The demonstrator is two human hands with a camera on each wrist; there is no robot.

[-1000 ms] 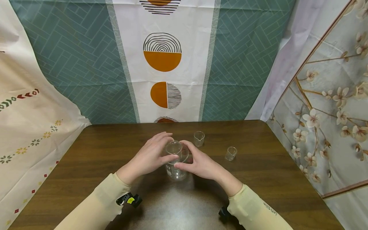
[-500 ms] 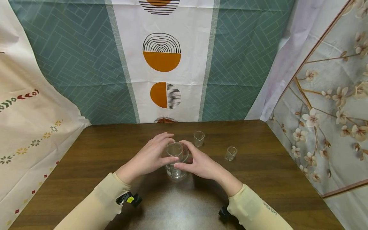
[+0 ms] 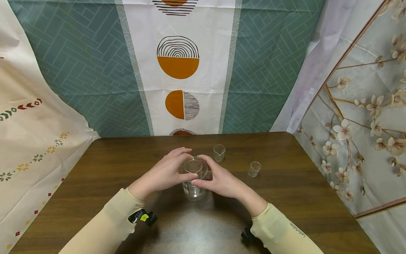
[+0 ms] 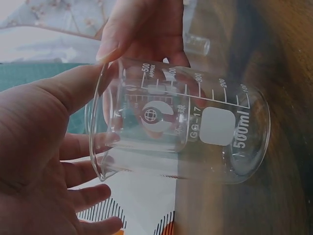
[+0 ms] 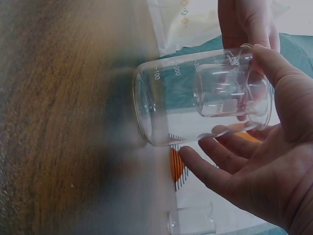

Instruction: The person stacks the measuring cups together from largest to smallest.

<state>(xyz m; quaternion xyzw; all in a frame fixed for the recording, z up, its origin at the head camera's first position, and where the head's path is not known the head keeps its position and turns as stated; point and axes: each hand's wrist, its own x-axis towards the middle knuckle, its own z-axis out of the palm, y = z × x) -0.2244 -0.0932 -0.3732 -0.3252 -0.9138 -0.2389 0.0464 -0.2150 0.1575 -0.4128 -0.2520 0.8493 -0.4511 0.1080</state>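
A large 500 ml glass beaker (image 4: 215,127) stands upright on the table. Inside its upper half is a smaller glass beaker (image 5: 220,93), its base apart from the large one's floor. My left hand (image 3: 168,169) pinches the smaller beaker near its rim with thumb and fingers; the glass makes the exact contact hard to see. From the other side, my right hand (image 3: 220,178) grips the large beaker (image 3: 191,190) near the top, thumb (image 5: 274,63) at the rim and fingers (image 5: 210,171) along the outer wall.
Two still smaller glass beakers stand on the right: one beaker (image 3: 219,153) near the back, another beaker (image 3: 254,169) farther right. The brown wooden table (image 3: 104,176) ends at a hanging patterned cloth (image 3: 269,70). Floral cloth (image 3: 364,141) lines the right side.
The smaller beaker has sunk slightly within the large one. Both hands hold nearly the same positions, the left having dipped a little.
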